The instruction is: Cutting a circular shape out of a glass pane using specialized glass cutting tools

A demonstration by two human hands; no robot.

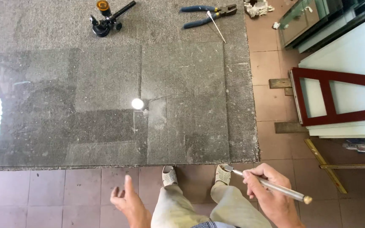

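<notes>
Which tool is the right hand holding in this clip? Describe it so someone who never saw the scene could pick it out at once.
Start at the grey carpeted worktable with a glass sheet on it. Just off its near right corner, the right hand holds a slim metal glass cutter, its head toward the table edge. Unlike the blue-handled pliers and black circle cutter at the far edge, it is a pen-like silver rod with a brass end.

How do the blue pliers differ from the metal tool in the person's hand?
The pliers lie untouched on the grey carpeted table; the metal tool is gripped in the right hand, off the table's edge. The pliers have two blue handles; the tool is one slim silvery rod with a brass-coloured end. Both are hand tools.
</notes>
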